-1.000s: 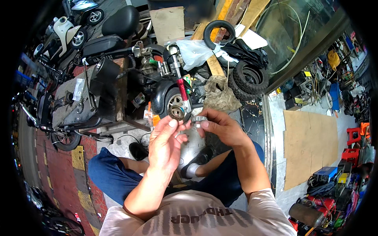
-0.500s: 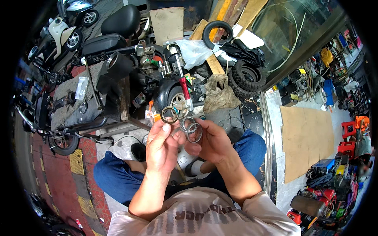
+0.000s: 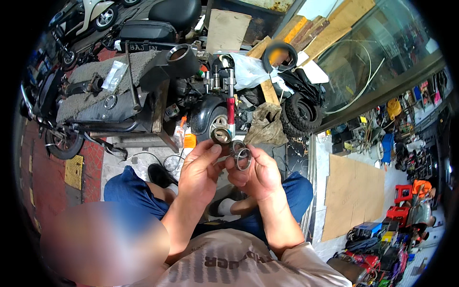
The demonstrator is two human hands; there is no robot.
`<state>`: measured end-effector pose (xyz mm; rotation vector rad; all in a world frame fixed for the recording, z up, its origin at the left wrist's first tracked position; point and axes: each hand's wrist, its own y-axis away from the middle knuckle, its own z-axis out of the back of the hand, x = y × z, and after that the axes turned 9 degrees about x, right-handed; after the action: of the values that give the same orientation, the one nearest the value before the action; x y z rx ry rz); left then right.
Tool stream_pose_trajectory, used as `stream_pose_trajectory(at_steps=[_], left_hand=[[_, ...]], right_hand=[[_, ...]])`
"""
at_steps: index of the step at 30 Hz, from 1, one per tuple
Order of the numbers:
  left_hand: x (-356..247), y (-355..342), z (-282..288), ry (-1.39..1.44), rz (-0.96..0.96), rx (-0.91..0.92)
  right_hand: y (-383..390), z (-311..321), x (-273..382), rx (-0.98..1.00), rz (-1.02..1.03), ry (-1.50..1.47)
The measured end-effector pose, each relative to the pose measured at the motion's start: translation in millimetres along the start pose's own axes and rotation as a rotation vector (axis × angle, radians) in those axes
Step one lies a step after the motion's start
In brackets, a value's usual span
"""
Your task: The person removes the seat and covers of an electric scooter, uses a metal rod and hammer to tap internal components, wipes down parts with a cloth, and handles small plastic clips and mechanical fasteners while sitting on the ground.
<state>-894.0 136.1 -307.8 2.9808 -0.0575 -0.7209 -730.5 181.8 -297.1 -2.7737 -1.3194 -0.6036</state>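
Between the thumb and fingers of my left hand (image 3: 197, 170) is a metal bearing ring (image 3: 214, 139), tilted so its hollow centre shows. My right hand (image 3: 262, 176) pinches two thinner steel rings, an outer one (image 3: 249, 160) overlapping another (image 3: 236, 145) just behind it. Both hands are close together above my lap, and the rings of the two hands almost meet; whether they touch I cannot tell. Just beyond the hands stands a scooter fork leg with a red tube (image 3: 231, 114), beside a small black-tyred wheel (image 3: 200, 118).
To the left, a bench (image 3: 125, 117) carries grey carpet, a black tubular part (image 3: 180, 62) and a long-handled tool (image 3: 131, 79). An orange-labelled bottle (image 3: 180, 131) stands near its leg. Loose tyres (image 3: 301, 115) and a dirty cloth (image 3: 266, 125) lie ahead right; cardboard (image 3: 355, 196) covers floor at right.
The view has shifted, so the surroundings sit differently. My left hand has tipped its ring and brought it nearer the right hand's rings. A blurred patch now covers the lower left.
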Motion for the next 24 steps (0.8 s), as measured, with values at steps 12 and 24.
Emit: stream_pose_trajectory(at_steps=[12,24], left_hand=[[1,-8,7,0.054,0.038,-0.067],[-11,-4,11,-0.107,0.054,-0.087]], right_hand=[[-5,-3,2,0.038,-0.004,-0.044],[-14,-10,-9,0.03,-0.061,-0.164]])
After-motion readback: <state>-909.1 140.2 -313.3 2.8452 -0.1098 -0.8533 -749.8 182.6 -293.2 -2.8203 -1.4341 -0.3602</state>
